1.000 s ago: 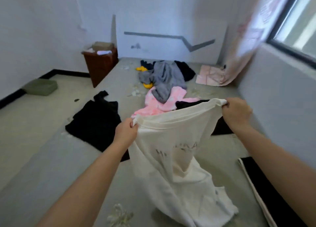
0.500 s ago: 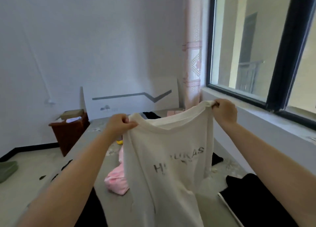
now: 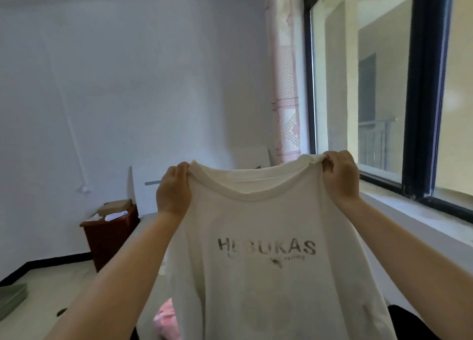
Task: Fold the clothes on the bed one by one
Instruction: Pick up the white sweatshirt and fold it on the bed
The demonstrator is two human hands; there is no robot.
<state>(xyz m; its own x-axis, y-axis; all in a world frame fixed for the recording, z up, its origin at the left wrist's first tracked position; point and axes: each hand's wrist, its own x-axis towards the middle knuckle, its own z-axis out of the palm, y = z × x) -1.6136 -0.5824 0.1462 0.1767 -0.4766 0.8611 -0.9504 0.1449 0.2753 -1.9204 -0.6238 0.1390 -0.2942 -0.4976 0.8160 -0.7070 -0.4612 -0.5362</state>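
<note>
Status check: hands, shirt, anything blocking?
Left hand and right hand each grip a shoulder. White T-shirt held up, spread, unfolded. Nothing blocking.

White T-shirt with faded dark "HEBUKAS" chest print, held up by its shoulders, spread flat and hanging upright, round neckline on top, lower hem out of frame

A plain pale wall fills the upper left of the frame, with a thin white conduit run down it at a slant. A dark-framed window takes up the right side, daylight pouring in, a railing seen outside. A pink patterned curtain is hung just left of it. A reddish-brown wooden cabinet is parked at lower left, papers and a box piled on top. Light floor, black skirting along the wall base.
</note>
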